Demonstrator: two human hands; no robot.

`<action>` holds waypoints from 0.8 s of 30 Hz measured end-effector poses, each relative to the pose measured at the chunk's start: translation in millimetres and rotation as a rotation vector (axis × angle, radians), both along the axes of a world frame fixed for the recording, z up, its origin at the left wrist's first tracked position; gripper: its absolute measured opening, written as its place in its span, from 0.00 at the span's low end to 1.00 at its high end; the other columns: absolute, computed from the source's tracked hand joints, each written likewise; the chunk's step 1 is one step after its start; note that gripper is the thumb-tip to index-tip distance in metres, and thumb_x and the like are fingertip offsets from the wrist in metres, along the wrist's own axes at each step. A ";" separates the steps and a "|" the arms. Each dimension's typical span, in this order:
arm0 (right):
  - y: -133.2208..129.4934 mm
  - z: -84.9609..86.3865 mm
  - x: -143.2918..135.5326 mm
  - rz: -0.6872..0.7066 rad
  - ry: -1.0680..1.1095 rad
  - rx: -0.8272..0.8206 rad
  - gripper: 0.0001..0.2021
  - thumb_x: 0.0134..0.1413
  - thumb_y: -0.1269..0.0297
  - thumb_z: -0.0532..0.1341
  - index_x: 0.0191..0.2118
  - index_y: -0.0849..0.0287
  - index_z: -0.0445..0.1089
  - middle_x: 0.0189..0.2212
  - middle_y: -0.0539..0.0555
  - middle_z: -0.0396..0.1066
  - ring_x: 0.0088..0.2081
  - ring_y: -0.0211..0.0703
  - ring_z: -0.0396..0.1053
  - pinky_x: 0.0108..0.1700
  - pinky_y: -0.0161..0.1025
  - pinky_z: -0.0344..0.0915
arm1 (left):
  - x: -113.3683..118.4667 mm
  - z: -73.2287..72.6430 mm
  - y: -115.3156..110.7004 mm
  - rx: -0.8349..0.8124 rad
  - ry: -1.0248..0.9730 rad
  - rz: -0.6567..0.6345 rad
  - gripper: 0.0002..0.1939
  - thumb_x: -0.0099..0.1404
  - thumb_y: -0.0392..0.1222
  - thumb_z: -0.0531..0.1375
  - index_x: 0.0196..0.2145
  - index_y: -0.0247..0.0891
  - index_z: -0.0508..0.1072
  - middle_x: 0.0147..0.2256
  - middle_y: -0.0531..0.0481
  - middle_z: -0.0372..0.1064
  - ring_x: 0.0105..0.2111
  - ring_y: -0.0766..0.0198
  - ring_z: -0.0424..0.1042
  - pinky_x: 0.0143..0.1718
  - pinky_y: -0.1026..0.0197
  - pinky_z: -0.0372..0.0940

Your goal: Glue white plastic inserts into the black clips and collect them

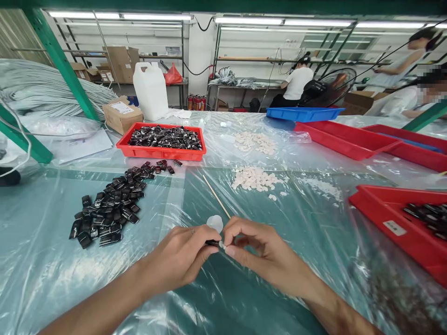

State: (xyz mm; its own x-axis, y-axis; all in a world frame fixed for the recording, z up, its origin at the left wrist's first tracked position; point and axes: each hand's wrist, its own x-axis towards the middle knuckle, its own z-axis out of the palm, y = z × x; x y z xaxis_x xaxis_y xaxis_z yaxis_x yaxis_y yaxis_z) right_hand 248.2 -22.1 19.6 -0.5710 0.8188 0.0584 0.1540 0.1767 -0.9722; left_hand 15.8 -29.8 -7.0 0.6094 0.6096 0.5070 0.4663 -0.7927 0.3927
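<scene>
Between the fingers and thumb of my left hand [185, 253] is a small black plastic part [212, 242], mostly covered by the fingers. My right hand [260, 249] pinches a small whitish piece [222, 245] against the black part's right end. Just behind the fingertips lies a round, translucent white disc [214, 223]. A thin wooden stick [216, 196] slants away from my right hand across the plastic-covered table. Left of my hands is a loose pile of similar black parts [111, 202]. Ahead lie two heaps of small off-white pieces, a nearer heap [254, 178] and a farther heap [256, 142].
A red tray [160, 155] of black parts stands at the back left, before a white jug [151, 90] and a cardboard box [123, 114]. Another red tray [384, 209] holds black parts at right. Red and blue trays [303, 113] stand behind. Several people work beyond.
</scene>
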 end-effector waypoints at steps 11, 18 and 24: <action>3.7 -15.2 -7.6 0.142 0.353 -0.440 0.11 0.59 0.60 0.69 0.38 0.61 0.70 0.26 0.47 0.70 0.28 0.32 0.70 0.29 0.32 0.74 | -0.7 0.8 -2.3 -0.074 -0.025 -0.082 0.07 0.79 0.40 0.48 0.50 0.43 0.64 0.33 0.54 0.74 0.24 0.67 0.70 0.29 0.64 0.65; 5.5 -21.9 -8.7 0.190 0.429 -0.497 0.09 0.58 0.62 0.69 0.38 0.62 0.72 0.26 0.50 0.75 0.26 0.36 0.75 0.24 0.33 0.76 | -2.2 -5.2 -3.5 -0.106 -0.044 -0.116 0.09 0.78 0.37 0.50 0.53 0.45 0.61 0.33 0.53 0.74 0.24 0.65 0.69 0.26 0.63 0.63; 3.5 -21.9 -7.7 0.189 0.441 -0.509 0.08 0.59 0.64 0.69 0.37 0.62 0.72 0.27 0.50 0.75 0.28 0.39 0.78 0.22 0.33 0.77 | -0.7 -3.9 -5.7 -0.115 -0.043 -0.125 0.09 0.78 0.36 0.50 0.53 0.44 0.62 0.34 0.53 0.75 0.26 0.65 0.72 0.29 0.63 0.66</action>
State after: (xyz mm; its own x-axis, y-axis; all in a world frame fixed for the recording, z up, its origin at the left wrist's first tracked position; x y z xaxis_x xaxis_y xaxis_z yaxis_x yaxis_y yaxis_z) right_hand 240.6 -18.5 -2.3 -0.7176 0.6948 -0.0474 -0.2626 -0.3329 -0.9057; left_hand 15.1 -35.5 -10.8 0.6633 0.5859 0.4656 0.3474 -0.7921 0.5018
